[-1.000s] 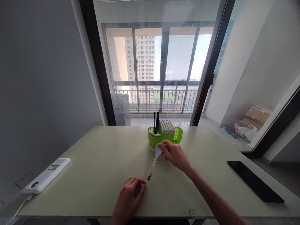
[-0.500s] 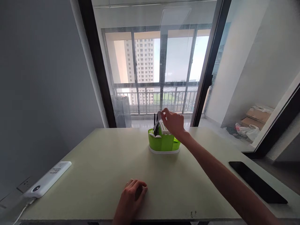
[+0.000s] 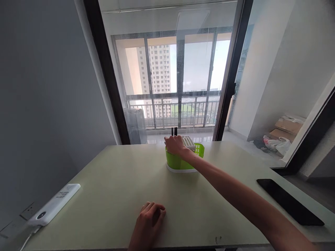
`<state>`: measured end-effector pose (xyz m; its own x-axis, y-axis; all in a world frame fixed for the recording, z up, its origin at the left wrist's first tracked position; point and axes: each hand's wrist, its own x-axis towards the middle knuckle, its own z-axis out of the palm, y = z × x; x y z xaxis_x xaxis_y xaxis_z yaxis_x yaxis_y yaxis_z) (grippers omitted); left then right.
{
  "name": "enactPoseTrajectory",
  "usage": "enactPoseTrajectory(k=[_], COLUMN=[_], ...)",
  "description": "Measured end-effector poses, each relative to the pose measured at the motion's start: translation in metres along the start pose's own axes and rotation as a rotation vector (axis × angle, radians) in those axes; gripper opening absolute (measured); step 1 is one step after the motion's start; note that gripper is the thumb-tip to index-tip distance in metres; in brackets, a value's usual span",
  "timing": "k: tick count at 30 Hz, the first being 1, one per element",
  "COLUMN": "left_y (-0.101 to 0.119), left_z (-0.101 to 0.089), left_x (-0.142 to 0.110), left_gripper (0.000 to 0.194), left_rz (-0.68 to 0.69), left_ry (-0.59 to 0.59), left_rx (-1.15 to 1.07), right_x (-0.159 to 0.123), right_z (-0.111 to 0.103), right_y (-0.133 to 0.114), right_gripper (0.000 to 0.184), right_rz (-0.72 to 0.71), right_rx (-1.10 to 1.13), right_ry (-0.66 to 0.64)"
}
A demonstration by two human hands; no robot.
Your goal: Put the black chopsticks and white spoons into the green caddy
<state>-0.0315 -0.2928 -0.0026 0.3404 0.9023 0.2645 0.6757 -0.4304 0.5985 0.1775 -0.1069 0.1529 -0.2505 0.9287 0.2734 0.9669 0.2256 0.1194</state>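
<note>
head view: one green caddy, on the table, black chopsticks upright within. my right hand, at its left end, fingers partly hidden; i cannot tell its grip. my left hand, released, loosely curled, resting nearer me.

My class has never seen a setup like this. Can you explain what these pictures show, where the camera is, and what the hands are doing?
There is no robot here: a person works bare-handed, and one head-worn camera takes every view. The left hand rests loosely curled on a table. The right hand is at a green holder with black chopsticks; whether it grips anything is hidden. A white strip lies left, a black slab right.
</note>
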Motion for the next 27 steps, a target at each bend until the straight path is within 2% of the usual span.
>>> enactPoseTrajectory(k=[6, 10, 15, 21, 27], left_y=[-0.003, -0.002, -0.003, -0.005, -0.005], left_z=[0.001, 0.001, 0.002, 0.003, 0.003], left_x=[-0.001, 0.0, 0.001, 0.0, 0.0], left_gripper=[0.027, 0.026, 0.025, 0.023, 0.025], left_rz=[0.011, 0.013, 0.022, 0.028, 0.03], left_ry=[-0.01, -0.003, 0.0, 0.008, 0.012], left_rx=[0.008, 0.012, 0.015, 0.008, 0.004], right_x=[0.004, 0.002, -0.003, -0.007, -0.013], right_z=[-0.006, -0.008, -0.005, -0.002, 0.011], right_y=[-0.004, -0.003, 0.004, 0.023, 0.044], right_gripper=[0.033, 0.05, 0.058, 0.052, 0.022], right_rz=[-0.02, -0.028, -0.03, 0.007, 0.059], right_rx=[0.055, 0.1, 0.153, 0.253, 0.405], right_ry=[-0.068, -0.057, -0.03, 0.066, 0.194])
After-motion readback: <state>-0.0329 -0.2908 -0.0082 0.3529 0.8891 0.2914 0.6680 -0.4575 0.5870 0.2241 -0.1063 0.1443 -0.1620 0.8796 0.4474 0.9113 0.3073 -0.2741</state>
